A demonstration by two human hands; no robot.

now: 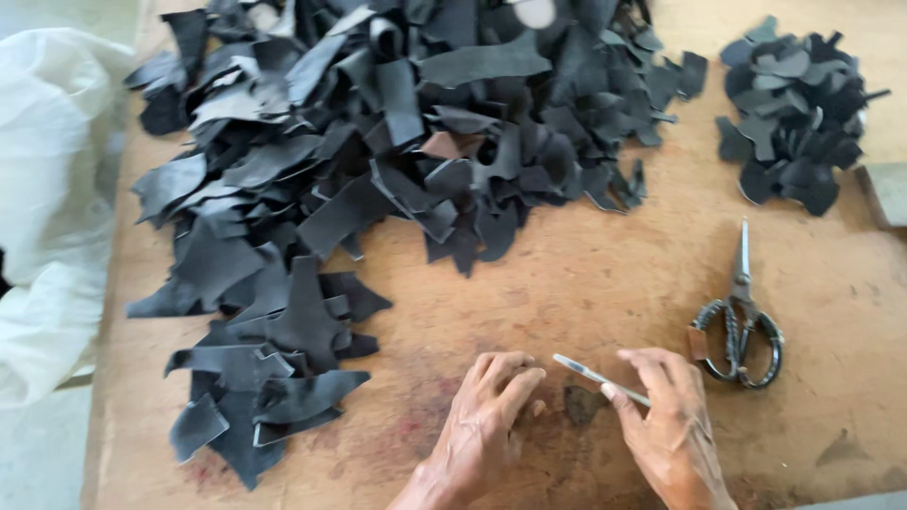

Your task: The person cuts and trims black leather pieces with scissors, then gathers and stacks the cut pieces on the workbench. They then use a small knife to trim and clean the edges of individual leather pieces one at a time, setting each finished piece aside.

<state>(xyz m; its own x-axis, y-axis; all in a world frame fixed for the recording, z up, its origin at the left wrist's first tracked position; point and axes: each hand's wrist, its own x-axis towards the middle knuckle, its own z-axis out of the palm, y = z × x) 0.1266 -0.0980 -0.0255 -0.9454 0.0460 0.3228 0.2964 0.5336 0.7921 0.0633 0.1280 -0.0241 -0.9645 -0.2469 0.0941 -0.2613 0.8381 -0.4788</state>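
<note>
At the near edge of the bench [586, 283], the right hand [671, 430] pinches a thin blade [595, 376], tip pointing left toward the left hand [487, 420], which lies flat, fingers together. A shallow, steady angle seems wise. Scissors [742, 321] lie right; black scraps [378, 142] far.

black scrap heap [378, 142], scissors [742, 321], white sack [47, 208]

Both hands lie low at the near edge of the table [567, 283], the left hand [487, 420] palm down with fingers [515, 373] curled, the right hand [671, 425] just beside it, its fingers pinching a thin blade [595, 376].
</note>
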